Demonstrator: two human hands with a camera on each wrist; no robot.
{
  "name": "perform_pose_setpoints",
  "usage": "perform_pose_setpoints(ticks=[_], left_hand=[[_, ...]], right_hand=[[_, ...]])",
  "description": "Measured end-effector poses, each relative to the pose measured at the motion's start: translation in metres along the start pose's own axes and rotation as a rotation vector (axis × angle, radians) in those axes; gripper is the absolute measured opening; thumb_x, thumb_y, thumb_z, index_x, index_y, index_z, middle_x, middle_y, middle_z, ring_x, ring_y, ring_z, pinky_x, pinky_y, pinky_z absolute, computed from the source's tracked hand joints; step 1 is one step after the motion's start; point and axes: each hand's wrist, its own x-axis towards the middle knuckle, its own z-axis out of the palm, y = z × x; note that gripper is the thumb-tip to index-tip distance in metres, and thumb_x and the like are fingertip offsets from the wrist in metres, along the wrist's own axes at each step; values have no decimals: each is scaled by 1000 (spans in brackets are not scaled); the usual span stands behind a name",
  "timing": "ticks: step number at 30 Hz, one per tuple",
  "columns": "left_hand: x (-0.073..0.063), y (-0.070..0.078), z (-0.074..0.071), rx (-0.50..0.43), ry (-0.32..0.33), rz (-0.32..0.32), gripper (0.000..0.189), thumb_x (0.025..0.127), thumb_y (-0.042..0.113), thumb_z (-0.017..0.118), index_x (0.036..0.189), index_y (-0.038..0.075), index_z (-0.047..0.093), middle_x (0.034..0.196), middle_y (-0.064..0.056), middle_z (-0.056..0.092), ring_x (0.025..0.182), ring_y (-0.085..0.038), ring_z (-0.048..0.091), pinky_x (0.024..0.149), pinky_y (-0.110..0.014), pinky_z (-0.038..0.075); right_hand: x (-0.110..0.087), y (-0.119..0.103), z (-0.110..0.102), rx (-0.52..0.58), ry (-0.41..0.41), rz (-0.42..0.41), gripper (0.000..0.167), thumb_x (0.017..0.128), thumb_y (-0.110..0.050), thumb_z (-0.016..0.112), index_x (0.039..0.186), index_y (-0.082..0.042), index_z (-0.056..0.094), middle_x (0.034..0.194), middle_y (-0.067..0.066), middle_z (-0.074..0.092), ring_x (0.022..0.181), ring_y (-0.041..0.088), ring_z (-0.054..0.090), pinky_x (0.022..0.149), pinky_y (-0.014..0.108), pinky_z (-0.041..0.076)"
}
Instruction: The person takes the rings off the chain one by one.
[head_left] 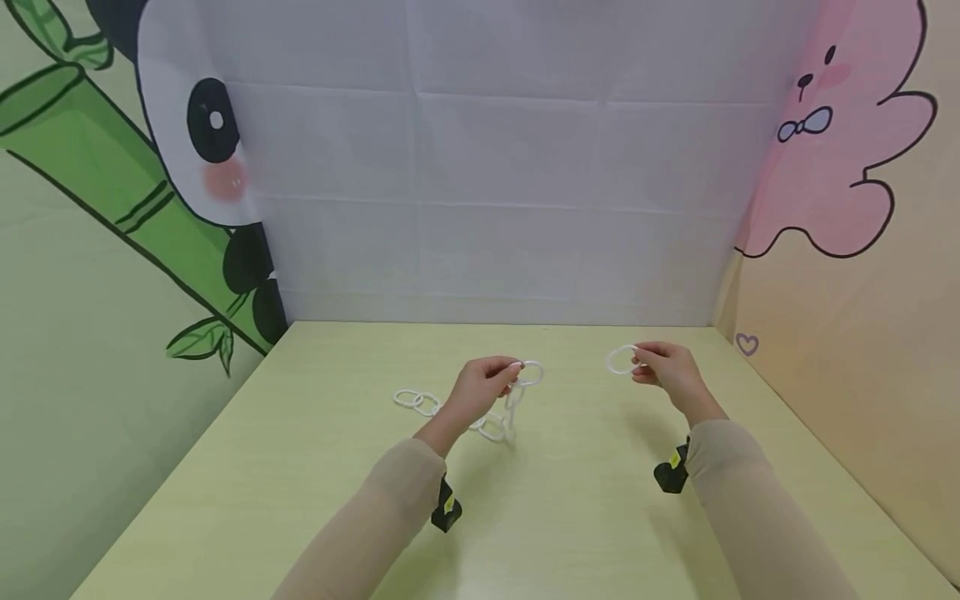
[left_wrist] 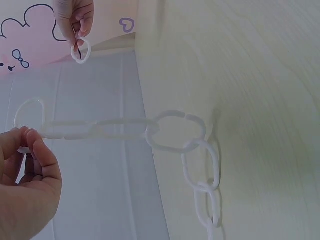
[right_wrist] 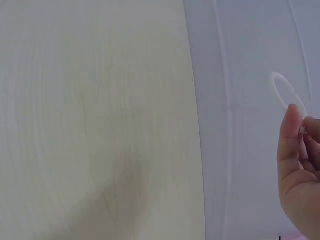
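While the right hand, at centre right of the head view, pinches a loose white chain link by its fingertips, the left hand, nearer the centre, pinches the end link of a white link chain, which hangs and then trails leftward over the wood-grain table. Good handling probably means a light pinch beside each link's split, and the left hand low enough that slack rests on the table. No brand, label or writing can be read; the yellow marks on the black wrist-worn devices are too small
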Motion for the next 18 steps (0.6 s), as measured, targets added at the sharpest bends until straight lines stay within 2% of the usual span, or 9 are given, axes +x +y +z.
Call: perform_pose_setpoints(ticks=[3,9,12,15,18], left_hand=[[-2,1,-4,-4,-3,-2,24,93,8,55,107,-10,62,80,-6,60,77,-25,56,80,-46,48],[-4,3,-5,9,-1,-7,22,93,7,55,106,-9,63,80,-5,60,78,-27,56,74,-35,50],[-3,2,-6,8,-3,-8,24,92,7,55,107,-11,62,80,-6,60,78,-27,56,75,-35,50],[2,-5,-6,2,-8,-6,24,92,7,56,107,-11,61,81,-6,60,78,-27,56,78,-42,49],[10,-17,-6,-7,-9,-3,24,92,10,57,107,-8,63,82,-7,61,78,-25,57,77,-40,50]], right_hand=[[-3,3,2,40,10,27,38,96,-9,49,124,15,41,89,10,55,66,8,59,66,22,52],[-5,13,0,77,33,77,36,95,-7,50,123,14,42,84,6,56,65,9,60,66,22,52],[-7,17,0,91,41,91,37,95,-6,49,125,15,40,83,6,56,65,9,60,65,23,52],[-8,21,-2,104,48,97,38,95,-5,48,126,17,38,81,6,56,65,9,60,65,23,52],[-9,27,-4,109,51,105,40,95,-5,48,127,17,36,80,4,56,65,10,60,65,23,52]])
